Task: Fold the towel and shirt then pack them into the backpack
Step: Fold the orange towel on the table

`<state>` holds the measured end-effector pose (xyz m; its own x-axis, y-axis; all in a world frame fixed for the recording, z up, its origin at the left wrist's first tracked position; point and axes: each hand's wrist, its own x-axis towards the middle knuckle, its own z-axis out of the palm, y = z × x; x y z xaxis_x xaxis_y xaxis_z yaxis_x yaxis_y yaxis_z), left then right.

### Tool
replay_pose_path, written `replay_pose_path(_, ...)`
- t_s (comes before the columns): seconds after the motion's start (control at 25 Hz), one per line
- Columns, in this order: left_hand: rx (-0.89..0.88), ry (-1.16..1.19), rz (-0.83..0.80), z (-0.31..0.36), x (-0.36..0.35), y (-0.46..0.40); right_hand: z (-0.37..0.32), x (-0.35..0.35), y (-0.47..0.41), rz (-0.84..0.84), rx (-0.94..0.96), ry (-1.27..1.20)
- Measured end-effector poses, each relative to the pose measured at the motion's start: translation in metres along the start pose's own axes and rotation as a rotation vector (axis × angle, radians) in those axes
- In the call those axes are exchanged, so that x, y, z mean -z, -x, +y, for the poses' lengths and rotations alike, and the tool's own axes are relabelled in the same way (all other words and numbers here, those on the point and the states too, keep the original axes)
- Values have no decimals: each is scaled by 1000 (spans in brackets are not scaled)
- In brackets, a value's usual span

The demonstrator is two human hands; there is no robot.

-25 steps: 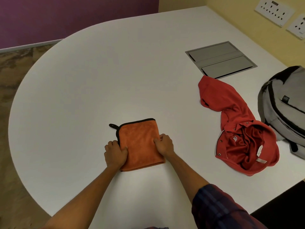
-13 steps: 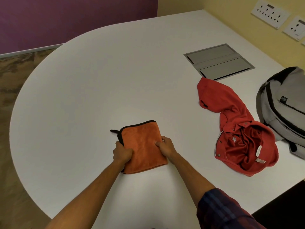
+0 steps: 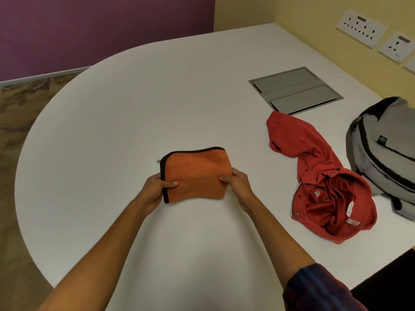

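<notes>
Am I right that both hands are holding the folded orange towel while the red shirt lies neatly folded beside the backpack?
Not quite: the head view shows the shirt crumpled and unfolded beside the backpack. Both hands, left and right, do hold the folded towel.

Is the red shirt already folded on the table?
No, the red shirt lies crumpled on the white table, beside the grey backpack.

Soft, even indoor light is falling on the table [image 3: 134, 113], shadows staying faint; wide-angle distortion is bending the edges, slight softness overall
</notes>
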<state>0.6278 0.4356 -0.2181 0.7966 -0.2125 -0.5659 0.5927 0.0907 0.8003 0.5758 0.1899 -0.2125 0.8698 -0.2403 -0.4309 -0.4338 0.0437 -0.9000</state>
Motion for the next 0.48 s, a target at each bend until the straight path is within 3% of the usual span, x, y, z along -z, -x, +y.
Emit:
replay_pose_path(0.12, -8, -155, 8, -19, 8, 8, 18, 0, 10, 6, 15, 126)
replay_pose_path(0.28, 116, -258, -48, -58, 21, 27, 57, -1, 29, -48, -141, 196)
replay_pose_path(0.48, 110, -263, 108, -70, 17, 34, 72, 0, 35, -73, -72, 299)
